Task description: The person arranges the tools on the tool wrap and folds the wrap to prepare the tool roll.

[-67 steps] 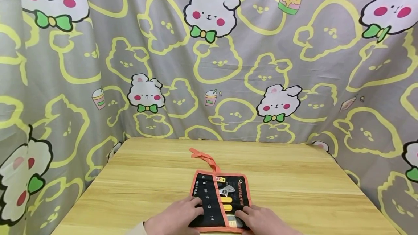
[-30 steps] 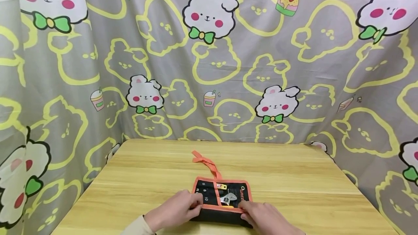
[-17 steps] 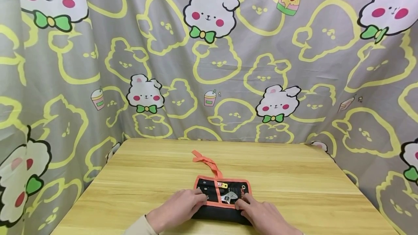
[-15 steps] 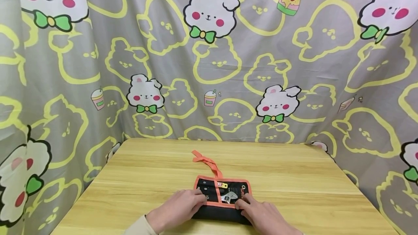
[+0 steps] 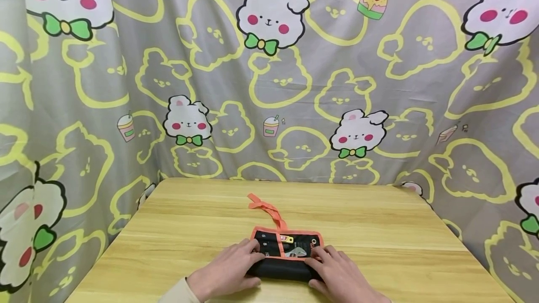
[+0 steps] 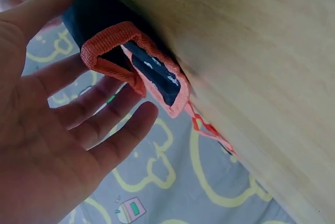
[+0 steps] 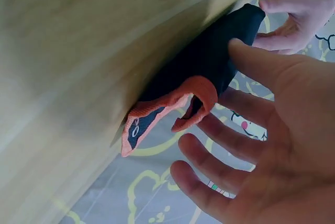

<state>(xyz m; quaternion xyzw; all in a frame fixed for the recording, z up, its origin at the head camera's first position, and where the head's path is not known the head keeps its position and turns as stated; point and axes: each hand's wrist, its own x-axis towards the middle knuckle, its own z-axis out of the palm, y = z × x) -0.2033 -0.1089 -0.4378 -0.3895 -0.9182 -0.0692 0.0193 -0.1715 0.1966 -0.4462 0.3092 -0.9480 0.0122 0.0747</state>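
A black tool roll (image 5: 286,270) with orange edging lies on the table, its near part folded over into a thick bundle. On the flat far part, an adjustable wrench (image 5: 296,252) and a small yellow-ended tool (image 5: 287,239) show in the pockets. My left hand (image 5: 229,265) holds the left end of the bundle, thumb on the near side and fingers over the far side. Likewise, my right hand (image 5: 342,272) holds the right end. Both wrist views show loosely spread fingers and the thumb on the black fabric (image 6: 97,12). Pockets under the fold are hidden.
From the roll's far edge an orange tie strap (image 5: 268,209) stretches across the wooden table (image 5: 358,209). A grey curtain (image 5: 269,92) with cartoon rabbits hangs along the back and both sides of the table.
The roll lay flat at first; its near part was folded away from me over the yellow handles. Since half a second ago the fold has advanced slightly, covering part of the wrench, and my fingers have spread.
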